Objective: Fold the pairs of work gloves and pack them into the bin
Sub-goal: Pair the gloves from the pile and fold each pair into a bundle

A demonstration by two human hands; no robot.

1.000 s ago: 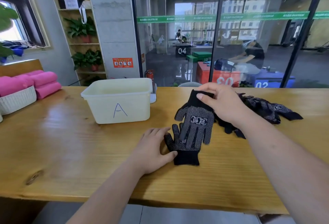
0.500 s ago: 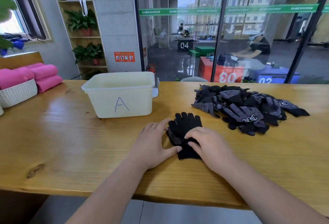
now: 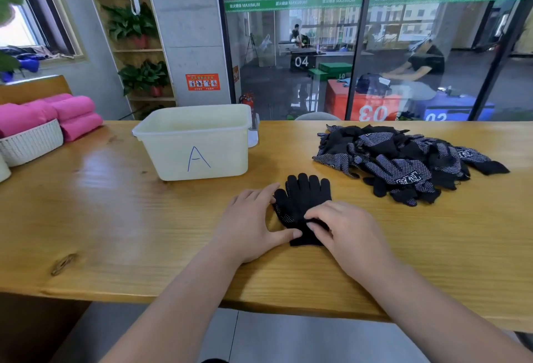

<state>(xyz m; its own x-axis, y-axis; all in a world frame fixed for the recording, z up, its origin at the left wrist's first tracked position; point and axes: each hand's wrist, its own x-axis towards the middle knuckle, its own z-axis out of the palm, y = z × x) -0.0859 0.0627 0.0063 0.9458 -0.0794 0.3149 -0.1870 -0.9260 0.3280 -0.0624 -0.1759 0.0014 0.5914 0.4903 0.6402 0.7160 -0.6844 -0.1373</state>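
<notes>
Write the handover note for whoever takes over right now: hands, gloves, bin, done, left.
Left hand: open, flat on the table, thumb against the stacked glove pair.
Right hand: pinches that pair near the cuff.
Pair lies flat on the near side of bin A; loose glove pile to its right.
Done: one pair stacked, unfolded; no gloves visible in the bin.
Left: fold it, bin it, then work through the pile.

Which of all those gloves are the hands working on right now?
The flat black pair touched by the left hand and right hand; the others lie tangled in a heap to the right.
</notes>
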